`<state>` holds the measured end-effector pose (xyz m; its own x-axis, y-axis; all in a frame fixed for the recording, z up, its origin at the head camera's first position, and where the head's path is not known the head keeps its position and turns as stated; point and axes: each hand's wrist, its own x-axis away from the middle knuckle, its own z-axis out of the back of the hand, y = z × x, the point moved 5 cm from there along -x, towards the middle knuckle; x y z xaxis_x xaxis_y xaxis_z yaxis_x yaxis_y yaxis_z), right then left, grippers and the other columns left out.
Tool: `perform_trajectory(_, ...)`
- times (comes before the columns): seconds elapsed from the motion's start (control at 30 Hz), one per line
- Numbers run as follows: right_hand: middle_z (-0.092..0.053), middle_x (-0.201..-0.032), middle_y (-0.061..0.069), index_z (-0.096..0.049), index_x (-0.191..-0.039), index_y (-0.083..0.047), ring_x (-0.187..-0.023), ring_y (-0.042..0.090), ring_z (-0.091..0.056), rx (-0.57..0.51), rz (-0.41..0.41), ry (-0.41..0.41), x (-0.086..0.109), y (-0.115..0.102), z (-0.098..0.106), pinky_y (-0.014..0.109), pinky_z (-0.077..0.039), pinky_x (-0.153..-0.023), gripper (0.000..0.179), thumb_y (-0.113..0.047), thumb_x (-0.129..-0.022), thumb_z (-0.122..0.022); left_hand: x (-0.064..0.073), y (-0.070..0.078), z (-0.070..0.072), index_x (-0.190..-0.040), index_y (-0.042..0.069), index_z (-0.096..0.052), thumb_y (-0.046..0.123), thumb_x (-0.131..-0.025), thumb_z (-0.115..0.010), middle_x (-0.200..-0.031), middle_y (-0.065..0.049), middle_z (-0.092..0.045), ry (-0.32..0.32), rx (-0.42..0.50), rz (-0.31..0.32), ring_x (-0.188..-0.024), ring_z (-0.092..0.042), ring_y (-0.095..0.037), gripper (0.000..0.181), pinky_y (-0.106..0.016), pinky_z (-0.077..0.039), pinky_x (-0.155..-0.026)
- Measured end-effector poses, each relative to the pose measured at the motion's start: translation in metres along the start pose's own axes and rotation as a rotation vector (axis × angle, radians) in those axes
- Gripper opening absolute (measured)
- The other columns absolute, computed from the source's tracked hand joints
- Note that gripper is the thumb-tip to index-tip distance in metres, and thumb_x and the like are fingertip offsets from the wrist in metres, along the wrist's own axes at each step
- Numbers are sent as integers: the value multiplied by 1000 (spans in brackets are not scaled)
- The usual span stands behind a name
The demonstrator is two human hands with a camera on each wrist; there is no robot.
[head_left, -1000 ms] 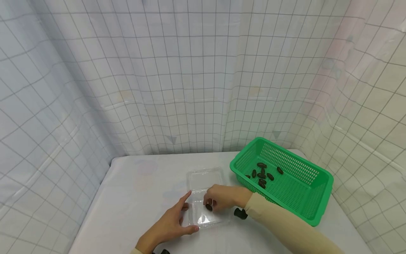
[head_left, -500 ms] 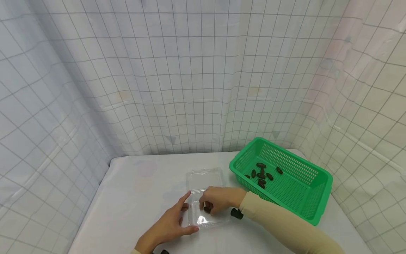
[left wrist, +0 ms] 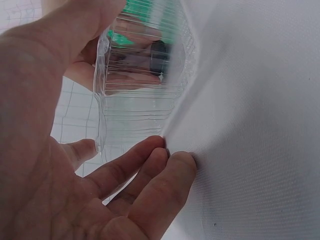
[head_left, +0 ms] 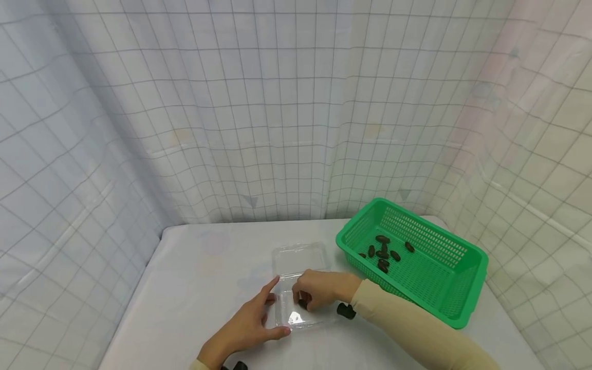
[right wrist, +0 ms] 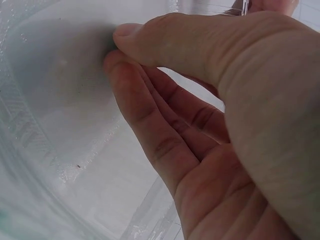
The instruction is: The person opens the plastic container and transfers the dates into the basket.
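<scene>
A clear plastic clamshell box (head_left: 283,311) lies opened out on the white table, its lid (head_left: 300,257) folded back toward the curtain. My left hand (head_left: 250,324) reaches along the box's left side with fingers spread. Its index fingertip is at the hinge and its thumb at the near left corner. In the left wrist view, the other fingertips (left wrist: 181,162) rest beside the box's base. My right hand (head_left: 319,290) pinches a small dark brown oval piece (head_left: 302,304) low inside the box. In the right wrist view, thumb and fingertips largely hide that piece.
A green perforated basket (head_left: 472,277) stands to the right, behind the right forearm, with several similar dark oval pieces (head_left: 383,252) toward its left end. White gridded curtains (head_left: 296,128) enclose the table (head_left: 194,288) at the back and on both sides.
Over the first half second, my right hand moves slightly left and lower in the box with the dark piece, then stays nearly still. The left hand keeps its place.
</scene>
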<state>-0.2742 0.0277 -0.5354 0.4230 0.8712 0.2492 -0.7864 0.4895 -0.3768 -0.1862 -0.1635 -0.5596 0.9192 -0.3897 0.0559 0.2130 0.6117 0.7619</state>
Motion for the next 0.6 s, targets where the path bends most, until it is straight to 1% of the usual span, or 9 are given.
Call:
perform_trajectory(0.17, -81, -100, -5, -85, -121, -11, -85, -3, -63, -1, 13, 13, 0, 0, 1, 11, -54, -80, 24, -2, -99, -89, -1, 0, 0, -187, 14, -23, 54, -93, -97, -161, -20, -67, 9, 0, -5, -146, -69, -39, 125, -32, -62, -101)
perform_trajectory(0.37, -80, -99, -3, -85, -119, -10, -85, 0, -63, 9, 18, 34, 4, -1, 4, 11, -52, -80, 24, 0, -98, -88, 0, 0, 0, -187, 15, -23, 53, -94, -97, -161, -19, -67, 8, 4, -1, -149, -68, -41, 125, -31, -62, -102)
perform_trajectory(0.5, -80, -101, 0, -84, -119, -8, -87, 2, -64, 3, 34, 53, 8, -2, 8, 13, -53, -81, 25, 2, -97, -87, 0, 1, 0, -187, 15, -23, 53, -94, -97, -162, -19, -66, 4, 13, 5, -150, -67, -41, 124, -31, -62, -103)
perform_trajectory(0.6, -79, -104, 0, -84, -121, -8, -89, 1, -63, 5, 44, 73, 11, -2, 11, 13, -54, -83, 24, 2, -99, -86, 1, 2, 0, -187, 15, -23, 52, -94, -97, -162, -19, -67, 5, 18, 4, -151, -67, -42, 124, -31, -62, -104)
